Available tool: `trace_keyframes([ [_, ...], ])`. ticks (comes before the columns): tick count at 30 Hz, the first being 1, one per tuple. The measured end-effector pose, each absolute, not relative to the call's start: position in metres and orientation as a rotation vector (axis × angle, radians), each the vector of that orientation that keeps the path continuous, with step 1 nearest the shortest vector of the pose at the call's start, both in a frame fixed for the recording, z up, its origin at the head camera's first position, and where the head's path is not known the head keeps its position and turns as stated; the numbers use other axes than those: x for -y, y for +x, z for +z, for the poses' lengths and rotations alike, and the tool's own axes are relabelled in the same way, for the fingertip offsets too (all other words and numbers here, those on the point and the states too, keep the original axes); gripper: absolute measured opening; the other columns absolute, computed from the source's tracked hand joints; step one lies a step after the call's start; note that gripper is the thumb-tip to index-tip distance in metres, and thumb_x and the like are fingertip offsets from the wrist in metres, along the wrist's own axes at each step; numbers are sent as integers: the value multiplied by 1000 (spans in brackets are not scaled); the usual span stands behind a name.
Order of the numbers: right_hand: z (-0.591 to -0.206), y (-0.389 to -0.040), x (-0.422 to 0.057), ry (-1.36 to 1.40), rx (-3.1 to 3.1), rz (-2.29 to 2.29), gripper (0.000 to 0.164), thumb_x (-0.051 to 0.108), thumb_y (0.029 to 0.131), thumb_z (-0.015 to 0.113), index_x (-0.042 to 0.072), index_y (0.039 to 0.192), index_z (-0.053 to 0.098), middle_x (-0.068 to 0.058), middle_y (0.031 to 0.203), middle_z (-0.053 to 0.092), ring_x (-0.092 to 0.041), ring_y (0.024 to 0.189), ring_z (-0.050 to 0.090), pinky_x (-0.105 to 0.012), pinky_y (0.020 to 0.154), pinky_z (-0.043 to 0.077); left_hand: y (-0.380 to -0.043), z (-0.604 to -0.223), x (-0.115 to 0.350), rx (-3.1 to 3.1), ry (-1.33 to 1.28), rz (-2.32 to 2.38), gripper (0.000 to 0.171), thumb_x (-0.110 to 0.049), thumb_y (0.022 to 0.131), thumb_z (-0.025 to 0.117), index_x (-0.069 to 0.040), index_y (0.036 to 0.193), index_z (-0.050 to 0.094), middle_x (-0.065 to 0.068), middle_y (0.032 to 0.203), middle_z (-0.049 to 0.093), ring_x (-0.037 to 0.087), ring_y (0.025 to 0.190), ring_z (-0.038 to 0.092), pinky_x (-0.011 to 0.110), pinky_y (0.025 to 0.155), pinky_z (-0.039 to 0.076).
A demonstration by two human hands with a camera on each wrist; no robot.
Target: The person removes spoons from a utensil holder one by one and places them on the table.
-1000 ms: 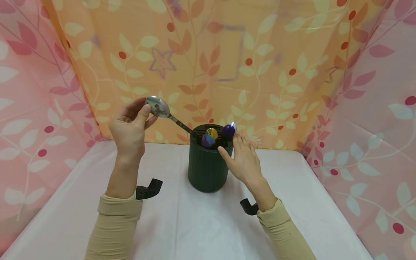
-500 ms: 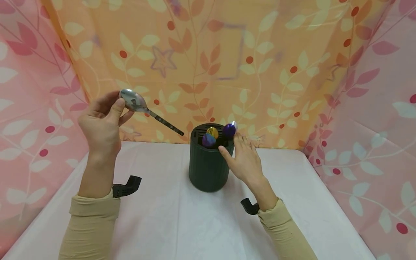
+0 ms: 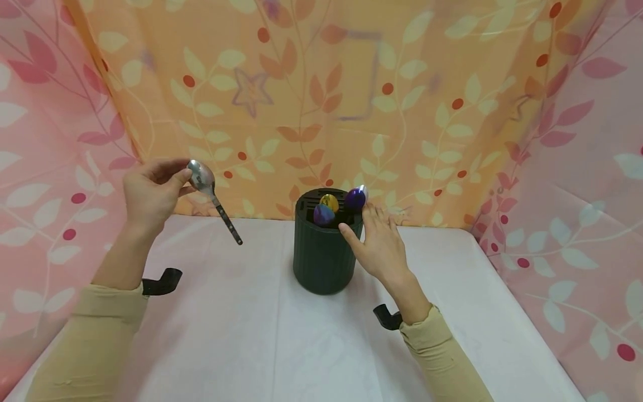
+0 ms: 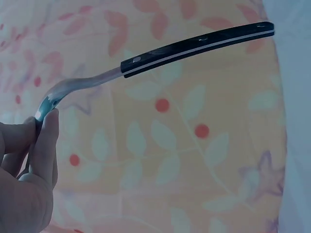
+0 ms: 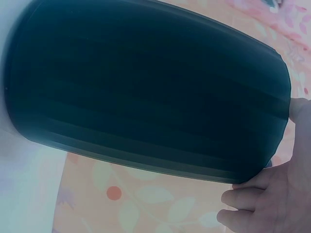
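Observation:
My left hand (image 3: 153, 195) pinches a spoon by the tip of its silver bowl, between thumb and fingers. The spoon (image 3: 202, 177) hangs in the air left of the holder, its black riveted handle (image 4: 194, 49) slanting down to the right. A dark green ribbed utensil holder (image 3: 324, 257) stands upright on the table. Against its right rim rests my right hand (image 3: 379, 243), fingers extended along the side and thumb at the front edge. Shiny rounded ends poke out of the slotted top: one gold (image 3: 329, 202), one blue-purple (image 3: 324, 215), one deep purple (image 3: 355, 198). Their lower parts are hidden inside.
A white cloth (image 3: 241, 335) covers the table. An orange leaf-patterned curtain (image 3: 311, 72) hangs behind, with pink patterned curtains (image 3: 40, 184) at both sides. Black wrist camera mounts (image 3: 163, 282) stick out from both forearms.
My left hand has drawn the spoon leftward, away from the holder's top, and lowered it a little; its handle now points more steeply down. The right hand stays at the holder's rim.

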State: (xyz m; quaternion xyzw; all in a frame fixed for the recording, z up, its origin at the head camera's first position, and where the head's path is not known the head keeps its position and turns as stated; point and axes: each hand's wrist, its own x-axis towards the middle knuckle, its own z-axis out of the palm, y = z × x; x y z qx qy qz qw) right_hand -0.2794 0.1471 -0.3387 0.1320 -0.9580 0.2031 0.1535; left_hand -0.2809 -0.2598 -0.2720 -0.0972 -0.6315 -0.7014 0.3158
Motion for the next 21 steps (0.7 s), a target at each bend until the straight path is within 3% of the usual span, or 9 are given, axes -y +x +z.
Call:
trace_keyframes([
  [7, -338, -280, -148, 375, 2752, 567, 97, 77, 101, 28, 5, 166, 20, -12, 171, 21, -33, 159, 18, -57, 129, 6, -291, -281, 288, 2200, -132, -1428, 27, 1, 99, 67, 11, 124, 68, -20, 91, 68, -3, 77, 70, 16, 69, 60],
  [10, -338, -280, -148, 375, 2754, 569, 98, 78, 101, 28, 5, 166, 20, -12, 171, 20, -32, 159, 17, -57, 129, 5, -296, -285, 305, 2368, -102, -1378, 30, -5, 101, 66, 10, 127, 67, -22, 88, 69, -2, 73, 70, 14, 69, 59],
  [12, -339, -280, -148, 375, 2754, 572, 98, 78, 101, 28, 5, 166, 20, -12, 171, 20, -32, 159, 17, -57, 129, 5, -299, -288, 315, 2446, -105, -1348, 32, -5, 102, 65, 11, 129, 66, -18, 89, 72, -1, 71, 70, 15, 67, 58],
  [16, -339, -280, -147, 373, 2754, 576, 98, 78, 101, 28, 6, 166, 19, -11, 171, 20, -32, 159, 17, -57, 129, 5, -306, -295, 334, 2606, -123, -1258, 33, -7, 103, 63, 14, 129, 64, 10, 99, 77, 1, 72, 68, 18, 65, 59],
  [21, -340, -281, -147, 370, 2747, 572, 98, 78, 101, 28, 6, 166, 20, -11, 171, 21, -32, 159, 18, -57, 129, 6, -312, -303, 358, 2792, -159, -1141, 32, -4, 103, 62, 17, 127, 63, 35, 117, 68, 10, 75, 70, 19, 67, 59],
])
